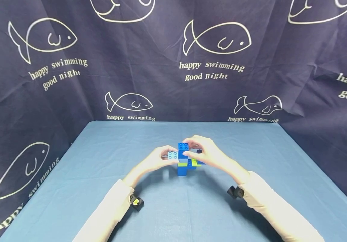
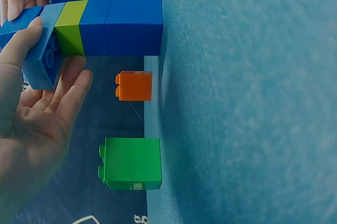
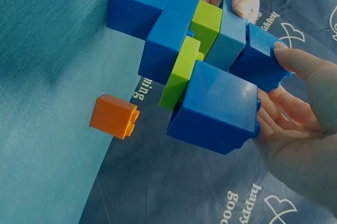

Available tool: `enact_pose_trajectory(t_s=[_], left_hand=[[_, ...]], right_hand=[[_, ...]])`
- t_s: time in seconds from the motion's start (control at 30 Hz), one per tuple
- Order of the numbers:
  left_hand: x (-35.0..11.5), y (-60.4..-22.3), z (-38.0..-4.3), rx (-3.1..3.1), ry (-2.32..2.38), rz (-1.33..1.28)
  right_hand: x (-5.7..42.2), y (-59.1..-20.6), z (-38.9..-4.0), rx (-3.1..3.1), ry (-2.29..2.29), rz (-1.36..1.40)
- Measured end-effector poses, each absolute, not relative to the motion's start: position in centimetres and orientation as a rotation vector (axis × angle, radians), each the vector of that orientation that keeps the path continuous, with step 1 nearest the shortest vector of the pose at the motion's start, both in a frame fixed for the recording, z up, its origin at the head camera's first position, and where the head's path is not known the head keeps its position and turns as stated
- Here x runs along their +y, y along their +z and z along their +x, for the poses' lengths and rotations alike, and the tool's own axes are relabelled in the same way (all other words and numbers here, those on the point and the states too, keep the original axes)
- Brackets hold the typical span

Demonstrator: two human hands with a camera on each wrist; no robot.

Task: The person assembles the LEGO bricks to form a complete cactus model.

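Note:
A tower of toy building bricks stands on the table, with a blue brick [image 1: 182,170] at its foot and a lime brick [image 2: 69,23] higher up. My left hand [image 1: 156,158] grips the light blue brick [image 1: 172,155], whose studded end juts left. My right hand [image 1: 206,151] pinches the dark blue top brick [image 3: 258,58] between thumb and fingers. It sits against the light blue brick; whether it is fully seated I cannot tell. Beside them, in the right wrist view, a large blue brick [image 3: 218,103] rests on a thin lime piece [image 3: 180,74].
An orange brick [image 2: 135,86] and a green brick [image 2: 132,162] stand on the blue tablecloth [image 1: 173,208], both out of sight in the head view. A dark curtain [image 1: 161,67] with fish prints hangs behind and at both sides.

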State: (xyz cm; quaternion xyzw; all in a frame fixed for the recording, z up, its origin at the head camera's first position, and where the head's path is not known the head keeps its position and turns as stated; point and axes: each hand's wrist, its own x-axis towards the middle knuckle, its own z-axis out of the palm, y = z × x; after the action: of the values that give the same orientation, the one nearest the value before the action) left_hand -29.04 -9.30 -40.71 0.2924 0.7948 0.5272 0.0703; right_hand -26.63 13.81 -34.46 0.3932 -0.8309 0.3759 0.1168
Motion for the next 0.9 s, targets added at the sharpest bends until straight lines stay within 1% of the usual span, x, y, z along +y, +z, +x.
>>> enact_pose_trajectory(t_s=[0.43,0.9], left_hand=[[-9.22,-40.07,-29.12,2.417,1.552,0.905],[-9.42,-40.63,-28.90,2.415,1.550,0.901]], right_hand=[[13.74,-33.78,-26.39,-2.443,1.141,1.156],[13.87,-34.50,-26.75,-2.450,1.089,1.205]])
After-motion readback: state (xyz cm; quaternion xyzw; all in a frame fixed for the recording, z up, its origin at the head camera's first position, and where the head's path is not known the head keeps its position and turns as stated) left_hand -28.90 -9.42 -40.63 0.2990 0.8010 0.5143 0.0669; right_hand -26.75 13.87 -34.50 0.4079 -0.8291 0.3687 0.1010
